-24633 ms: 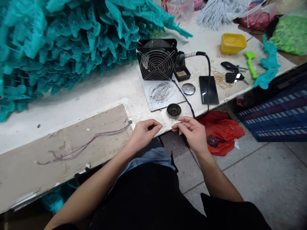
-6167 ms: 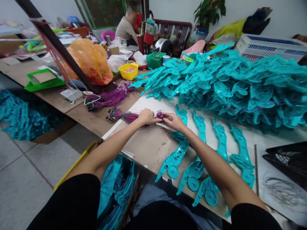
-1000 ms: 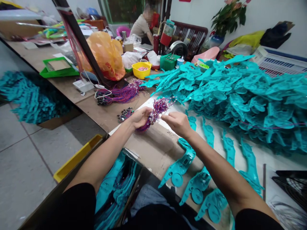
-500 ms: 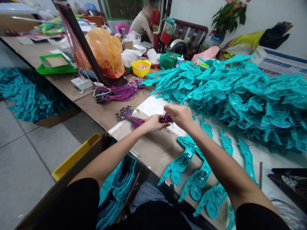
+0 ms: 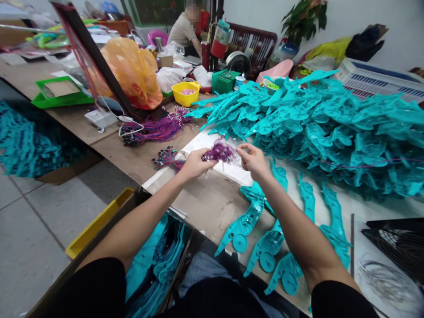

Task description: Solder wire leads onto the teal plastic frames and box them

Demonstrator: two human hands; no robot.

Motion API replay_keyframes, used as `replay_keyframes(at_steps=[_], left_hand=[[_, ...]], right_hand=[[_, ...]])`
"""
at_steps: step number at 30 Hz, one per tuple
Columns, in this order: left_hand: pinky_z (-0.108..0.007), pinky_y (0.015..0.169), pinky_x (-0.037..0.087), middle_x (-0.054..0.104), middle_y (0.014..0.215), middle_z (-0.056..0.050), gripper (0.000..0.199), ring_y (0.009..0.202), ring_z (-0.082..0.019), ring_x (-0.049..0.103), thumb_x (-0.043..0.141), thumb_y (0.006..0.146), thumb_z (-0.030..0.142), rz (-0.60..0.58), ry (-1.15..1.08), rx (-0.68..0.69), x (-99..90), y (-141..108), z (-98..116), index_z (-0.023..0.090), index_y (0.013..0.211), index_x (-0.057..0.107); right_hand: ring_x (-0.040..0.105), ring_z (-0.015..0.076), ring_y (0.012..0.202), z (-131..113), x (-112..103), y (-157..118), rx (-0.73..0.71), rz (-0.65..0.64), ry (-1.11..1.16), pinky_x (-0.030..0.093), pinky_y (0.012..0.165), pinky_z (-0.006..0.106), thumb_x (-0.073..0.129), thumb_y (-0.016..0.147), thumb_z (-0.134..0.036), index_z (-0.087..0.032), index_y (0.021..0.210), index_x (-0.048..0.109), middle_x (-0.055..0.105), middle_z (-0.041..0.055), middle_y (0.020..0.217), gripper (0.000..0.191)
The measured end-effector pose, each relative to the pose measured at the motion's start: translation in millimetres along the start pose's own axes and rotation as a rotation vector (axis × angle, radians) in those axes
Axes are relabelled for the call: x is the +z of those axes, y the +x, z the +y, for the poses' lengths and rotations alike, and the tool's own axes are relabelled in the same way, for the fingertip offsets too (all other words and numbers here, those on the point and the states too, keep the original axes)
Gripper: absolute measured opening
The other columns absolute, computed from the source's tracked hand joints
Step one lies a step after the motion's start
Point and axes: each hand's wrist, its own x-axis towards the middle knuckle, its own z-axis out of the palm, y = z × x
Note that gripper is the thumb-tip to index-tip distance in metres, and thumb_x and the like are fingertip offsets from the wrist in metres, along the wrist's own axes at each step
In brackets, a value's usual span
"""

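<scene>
My left hand [image 5: 197, 163] is closed around a bundle of purple wires [image 5: 221, 151] with small pale ends fanning out toward the right. The tail of dark connectors [image 5: 163, 157] lies on the table behind that hand. Just right of the fanned ends, my right hand [image 5: 254, 162] has thumb and forefinger pinched together; whatever is between them is too small to make out. Below the hands, teal plastic gun-shaped shells [image 5: 243, 221] lie in a row on the table.
A big heap of teal shells [image 5: 304, 119] covers the right side. Another wire bundle [image 5: 155, 130], a yellow basket [image 5: 186, 93] and an orange bag [image 5: 130, 73] stand farther back. A dark post [image 5: 96, 57] rises at left. A person [image 5: 183, 28] sits at the far end.
My right hand has drawn away to the right from the wire bundle, and the fanned wire ends now show between the hands. The whole view has shifted slightly.
</scene>
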Motion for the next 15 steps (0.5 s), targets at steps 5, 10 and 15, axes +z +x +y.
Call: replay_keyframes(at_steps=[5, 10, 15], left_hand=[[-0.021, 0.057, 0.034, 0.056, 0.065, 0.002, 0.024, 0.059, -0.011, 0.045, 0.068, 0.071, 0.030, -0.127, -0.112, -0.083, -5.2, -2.6, 10.9, 0.013, 0.087, 0.070], [-0.022, 0.068, 0.042, 0.067, 0.085, -0.002, 0.036, 0.074, -0.017, 0.058, 0.074, 0.066, 0.025, -0.507, 0.010, -0.034, -16.0, -12.4, 16.4, 0.016, 0.100, 0.070], [-0.024, 0.076, 0.041, 0.064, 0.084, -0.003, 0.083, 0.076, -0.022, 0.061, 0.078, 0.062, 0.018, -0.324, 0.210, 0.036, -7.8, -21.0, 13.6, 0.018, 0.139, 0.049]], right_hand=[[0.031, 0.0061, 0.040, 17.3, 6.3, -2.5, -0.060, 0.143, 0.059, 0.023, 0.040, 0.020, 0.071, 0.073, -0.052, -0.022, 0.084, 0.054, 0.036, -0.0095, 0.048, 0.036], [0.026, 0.0052, 0.041, 7.3, 7.8, 21.9, -0.087, 0.024, 0.120, 0.020, 0.041, 0.021, 0.073, 0.070, -0.056, -0.022, 0.084, 0.054, 0.030, -0.0108, 0.049, 0.041], [0.032, 0.0065, 0.049, -7.8, 19.3, 52.8, -0.327, -0.018, 0.016, 0.024, 0.046, 0.023, 0.069, 0.080, -0.051, -0.022, 0.085, 0.058, 0.040, -0.0056, 0.058, 0.032]])
